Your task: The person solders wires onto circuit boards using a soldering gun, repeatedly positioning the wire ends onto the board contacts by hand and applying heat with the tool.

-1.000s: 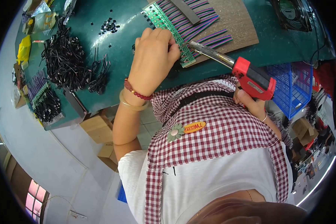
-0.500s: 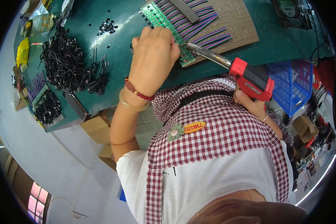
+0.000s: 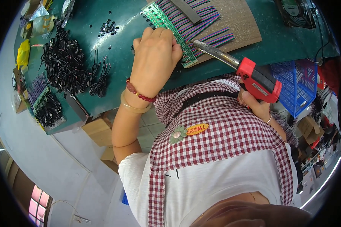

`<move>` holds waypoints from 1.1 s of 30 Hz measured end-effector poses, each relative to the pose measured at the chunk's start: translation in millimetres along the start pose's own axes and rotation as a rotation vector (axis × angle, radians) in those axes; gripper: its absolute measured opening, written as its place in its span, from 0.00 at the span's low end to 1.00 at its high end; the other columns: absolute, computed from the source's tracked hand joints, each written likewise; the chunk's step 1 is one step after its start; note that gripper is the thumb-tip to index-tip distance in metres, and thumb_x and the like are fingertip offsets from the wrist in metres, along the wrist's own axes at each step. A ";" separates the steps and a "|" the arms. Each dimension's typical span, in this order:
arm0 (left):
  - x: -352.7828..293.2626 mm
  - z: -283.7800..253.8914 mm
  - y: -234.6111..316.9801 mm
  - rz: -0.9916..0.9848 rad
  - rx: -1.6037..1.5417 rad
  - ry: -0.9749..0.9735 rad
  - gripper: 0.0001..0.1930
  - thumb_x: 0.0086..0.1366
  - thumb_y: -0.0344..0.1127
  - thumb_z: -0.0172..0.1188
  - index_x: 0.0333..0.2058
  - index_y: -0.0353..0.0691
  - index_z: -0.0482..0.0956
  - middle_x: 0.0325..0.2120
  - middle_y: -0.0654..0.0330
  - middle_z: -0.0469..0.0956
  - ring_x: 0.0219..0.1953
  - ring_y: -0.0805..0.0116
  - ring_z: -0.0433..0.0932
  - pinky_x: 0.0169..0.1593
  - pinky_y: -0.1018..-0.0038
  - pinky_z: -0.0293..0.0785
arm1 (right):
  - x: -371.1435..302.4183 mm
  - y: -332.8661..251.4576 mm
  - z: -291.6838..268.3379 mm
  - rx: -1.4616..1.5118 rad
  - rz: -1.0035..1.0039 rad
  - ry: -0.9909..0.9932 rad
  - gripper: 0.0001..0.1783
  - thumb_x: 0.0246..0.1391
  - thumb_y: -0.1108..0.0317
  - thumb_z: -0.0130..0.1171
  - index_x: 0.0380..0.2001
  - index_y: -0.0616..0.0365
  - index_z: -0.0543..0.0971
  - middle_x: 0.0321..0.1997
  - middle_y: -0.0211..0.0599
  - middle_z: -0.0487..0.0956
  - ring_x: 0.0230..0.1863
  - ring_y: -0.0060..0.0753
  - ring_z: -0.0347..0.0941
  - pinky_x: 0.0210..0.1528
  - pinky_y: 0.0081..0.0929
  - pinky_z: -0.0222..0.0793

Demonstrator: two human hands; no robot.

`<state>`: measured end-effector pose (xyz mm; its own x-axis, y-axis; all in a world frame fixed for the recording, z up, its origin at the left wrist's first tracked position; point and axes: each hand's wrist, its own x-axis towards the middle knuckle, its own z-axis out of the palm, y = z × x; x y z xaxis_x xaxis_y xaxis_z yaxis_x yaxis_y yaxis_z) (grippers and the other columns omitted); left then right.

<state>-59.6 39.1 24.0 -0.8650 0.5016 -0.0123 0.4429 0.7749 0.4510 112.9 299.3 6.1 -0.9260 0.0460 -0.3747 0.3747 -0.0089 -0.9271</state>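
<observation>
My left hand (image 3: pixel 155 53) is closed, knuckles up, over the near edge of a green circuit board panel (image 3: pixel 158 15). Whatever its fingers pinch is hidden beneath it. My right hand (image 3: pixel 255 106) is wrapped round the grip of a red and black soldering gun (image 3: pixel 259 80). The gun's metal barrel points left, and its tip is close to the board just right of my left hand; whether it touches cannot be made out. Rows of thin multicoloured wires (image 3: pixel 204 28) run from the panel to the right.
The panel and wires lie on a brown board (image 3: pixel 250 32), with a dark bar (image 3: pixel 185 10) across the wires. Small black connectors (image 3: pixel 109 28) and a heap of black cables (image 3: pixel 64 62) are on the green table to the left. A blue basket (image 3: pixel 295 87) stands right, below a black fan (image 3: pixel 293 13).
The soldering gun has shifted slightly to the right, and its tip is a little farther from my left hand. My left hand has hardly moved.
</observation>
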 end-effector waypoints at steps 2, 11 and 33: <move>0.1 -0.2 0.4 -0.003 0.000 -0.002 0.05 0.54 0.31 0.59 0.25 0.36 0.73 0.26 0.56 0.75 0.35 0.54 0.71 0.38 0.61 0.65 | 1.6 -2.8 2.6 -0.008 0.005 0.016 0.17 0.50 0.73 0.66 0.45 0.62 0.77 0.36 0.30 0.79 0.36 0.20 0.74 0.40 0.21 0.71; 1.0 -1.0 0.6 0.006 -0.001 0.001 0.05 0.53 0.30 0.59 0.25 0.36 0.73 0.26 0.55 0.75 0.34 0.53 0.71 0.38 0.61 0.66 | 2.7 -1.3 1.6 -0.066 0.005 0.003 0.19 0.49 0.70 0.67 0.45 0.61 0.77 0.37 0.30 0.79 0.37 0.21 0.74 0.40 0.21 0.71; -0.1 1.5 0.4 0.051 0.024 0.050 0.04 0.53 0.28 0.58 0.25 0.36 0.72 0.25 0.54 0.74 0.33 0.53 0.71 0.37 0.61 0.66 | 4.6 -1.9 2.6 -0.113 -0.003 -0.067 0.14 0.50 0.72 0.65 0.41 0.61 0.77 0.33 0.27 0.78 0.33 0.18 0.72 0.35 0.20 0.69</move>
<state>-59.0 39.9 22.8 -0.8519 0.5207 0.0553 0.4913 0.7583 0.4285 107.8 297.0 6.1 -0.9267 -0.0213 -0.3751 0.3711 0.1040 -0.9227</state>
